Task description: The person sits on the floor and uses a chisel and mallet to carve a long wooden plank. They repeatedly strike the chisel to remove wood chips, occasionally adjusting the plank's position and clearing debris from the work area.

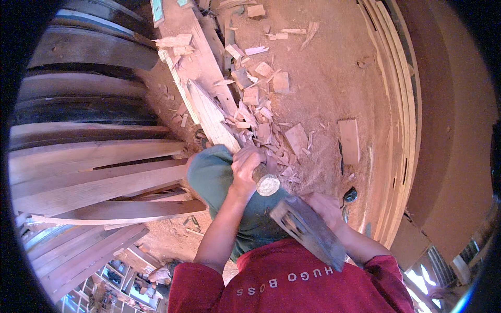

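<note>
My left hand is closed around a length of wood in front of my green-clad leg. The wood's pale, round cut end points up toward me. Beyond the fist, a rough-hewn pale wood piece slants away over a plank; whether it is the same length is hidden by the hand. On the right, my right hand is wrapped round what looks like an axe, whose dark, wedge-shaped metal head is raised close to my chest. Its handle is mostly hidden behind the head.
Wood chips and offcuts litter the dusty ground ahead, beside a long plank. Stacked boards stick out from the left. Long strips of timber line the right, near a flat board. Shelving shows at lower left.
</note>
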Demonstrator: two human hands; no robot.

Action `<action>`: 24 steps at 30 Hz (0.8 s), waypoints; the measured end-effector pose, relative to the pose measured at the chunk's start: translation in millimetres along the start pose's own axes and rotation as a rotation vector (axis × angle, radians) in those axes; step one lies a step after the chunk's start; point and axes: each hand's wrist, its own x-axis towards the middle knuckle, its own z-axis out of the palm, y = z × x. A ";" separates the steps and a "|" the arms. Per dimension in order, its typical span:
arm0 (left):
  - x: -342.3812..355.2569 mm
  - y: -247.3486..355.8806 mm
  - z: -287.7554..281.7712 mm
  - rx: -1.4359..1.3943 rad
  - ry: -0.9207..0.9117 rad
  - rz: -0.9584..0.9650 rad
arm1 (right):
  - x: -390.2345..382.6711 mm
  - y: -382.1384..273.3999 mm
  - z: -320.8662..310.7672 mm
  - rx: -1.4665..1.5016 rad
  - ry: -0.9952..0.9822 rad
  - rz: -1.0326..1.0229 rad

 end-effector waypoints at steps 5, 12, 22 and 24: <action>-3.6 -2.7 0.3 0.010 0.010 0.000 | 3.7 -11.4 -8.1 0.017 -0.043 0.016; -7.7 -2.8 -0.4 0.005 -0.087 0.036 | -8.3 2.7 0.9 -0.028 -0.103 0.167; -27.1 42.8 28.7 -0.075 -0.216 0.023 | -89.1 30.5 6.6 -0.059 0.194 0.170; -8.7 38.8 23.7 -0.026 -0.202 0.036 | -85.2 30.0 7.2 -0.118 0.200 0.082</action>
